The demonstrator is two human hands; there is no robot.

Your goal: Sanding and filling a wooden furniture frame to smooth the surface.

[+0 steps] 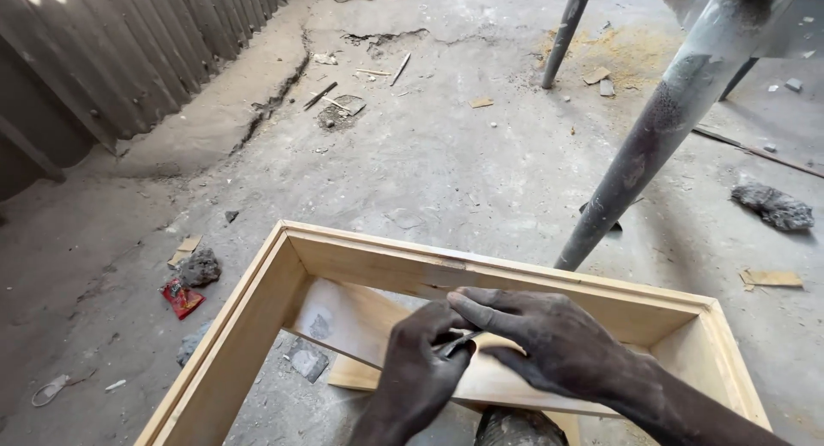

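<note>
A pale wooden box frame [257, 317] stands open on the concrete floor in front of me. Inside it lies a flat wooden board [360, 321], slanting from upper left to lower right. My left hand [421, 373] is closed around a small dark metal tool [455, 345], held against the board. My right hand [549, 339] lies flat over the board just right of it, with the index finger stretched toward the tool's tip. Both hands are inside the frame, near its far wall.
A grey metal pole [652, 137] slants up from the floor behind the frame, with a thinner pole [562, 34] farther back. Wood scraps, sawdust, a red wrapper [182, 298] and grey lumps [772, 206] litter the cracked floor. A corrugated wall [129, 42] runs along the left.
</note>
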